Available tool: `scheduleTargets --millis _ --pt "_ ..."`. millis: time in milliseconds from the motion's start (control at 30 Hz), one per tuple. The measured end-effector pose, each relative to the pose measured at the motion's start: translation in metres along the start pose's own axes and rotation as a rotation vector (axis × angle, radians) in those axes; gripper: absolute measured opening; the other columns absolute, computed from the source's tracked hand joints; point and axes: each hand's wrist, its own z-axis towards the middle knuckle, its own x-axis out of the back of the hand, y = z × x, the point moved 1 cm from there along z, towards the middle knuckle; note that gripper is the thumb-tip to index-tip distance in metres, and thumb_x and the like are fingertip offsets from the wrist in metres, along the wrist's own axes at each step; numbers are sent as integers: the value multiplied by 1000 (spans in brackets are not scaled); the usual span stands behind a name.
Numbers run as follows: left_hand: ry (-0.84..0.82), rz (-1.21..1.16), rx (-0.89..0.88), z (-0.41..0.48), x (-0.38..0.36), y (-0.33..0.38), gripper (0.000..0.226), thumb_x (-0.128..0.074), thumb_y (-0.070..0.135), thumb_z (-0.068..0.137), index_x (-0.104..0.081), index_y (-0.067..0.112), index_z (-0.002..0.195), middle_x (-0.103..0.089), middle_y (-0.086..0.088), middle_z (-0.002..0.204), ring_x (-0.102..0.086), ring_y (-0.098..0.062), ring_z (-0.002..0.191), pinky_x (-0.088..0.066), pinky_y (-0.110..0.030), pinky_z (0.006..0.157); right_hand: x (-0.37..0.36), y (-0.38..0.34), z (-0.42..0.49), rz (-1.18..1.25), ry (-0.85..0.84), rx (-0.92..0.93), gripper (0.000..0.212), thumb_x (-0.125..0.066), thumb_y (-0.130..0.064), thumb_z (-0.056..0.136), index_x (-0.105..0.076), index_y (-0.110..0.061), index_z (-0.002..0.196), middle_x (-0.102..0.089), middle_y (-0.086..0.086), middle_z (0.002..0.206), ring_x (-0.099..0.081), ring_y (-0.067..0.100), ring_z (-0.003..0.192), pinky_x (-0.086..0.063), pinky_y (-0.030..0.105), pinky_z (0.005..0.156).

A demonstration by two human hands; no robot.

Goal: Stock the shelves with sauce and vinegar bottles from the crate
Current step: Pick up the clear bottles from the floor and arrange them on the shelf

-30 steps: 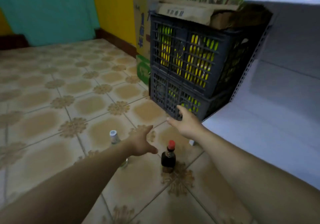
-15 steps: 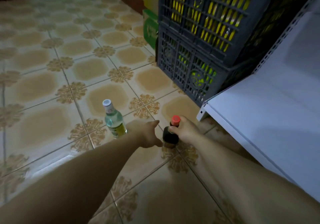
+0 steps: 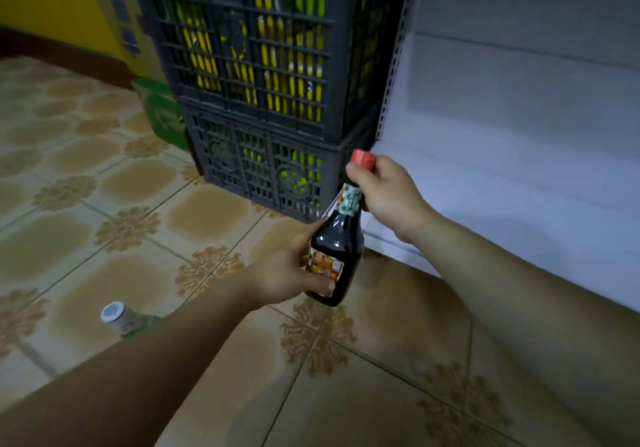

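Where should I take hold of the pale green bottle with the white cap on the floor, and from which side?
Probably at the narrow neck of the pale green bottle, just under its white cap, coming from above: the cap points up, free, while the left forearm hides the body. The left hand and right hand hold the dark sauce bottle.

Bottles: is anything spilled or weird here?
Nothing looks spilled or broken. One thing is out of place: the clear bottle sits out on the floor, not on the shelf. The dark bottle leans only because the left hand and right hand hold it.
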Motion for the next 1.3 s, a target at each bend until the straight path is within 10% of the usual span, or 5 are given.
scheduleTargets --millis 200,433,767,1033,1300 --pt "-21 -242 -214 -11 1 61 99 -79 -1 70 -29 42 144 -59 -2 124 -66 -17 97 -54 -26 77 39 -47 -9 172 207 43 59 -55 -66 71 -62 -10 90 -68 21 102 -65 39 97 -52 62 83" --pt "288 -179 -346 -39 2 102 87 -82 9 71 -30 46 130 -52 18 112 -62 11 82 -49 -9 59 53 -80 -11 161 -47 48 39 -68 -37 87 -50 -24 118 -65 1 102 -66 18 83 -51 32 61" --pt "-70 -531 -311 -58 10 110 117 -96 30 36 -38 41 138 -65 -13 121 -62 -37 110 -51 -50 89 61 -113 -23 758 -35 161 7 -54 -8 94 -60 -10 89 -57 15 79 -56 37 84 -49 58 85" --pt "74 -551 -433 -56 -10 145 103 -83 20 48 -40 27 141 -69 -16 112 -59 -50 104 -38 -72 90 83 -133 -44 527 117 343 14 -54 -14 97 -62 -17 108 -66 5 87 -64 27 86 -54 50 88" --pt "-78 -639 -600 -57 -24 243 92 -84 12 38 -60 42 122 -65 -7 117 -68 -33 98 -55 -54 81 170 -199 -102 226 141 419 24 -66 -32 77 -64 -23 99 -72 -1 84 -70 14 78 -56 27 70"
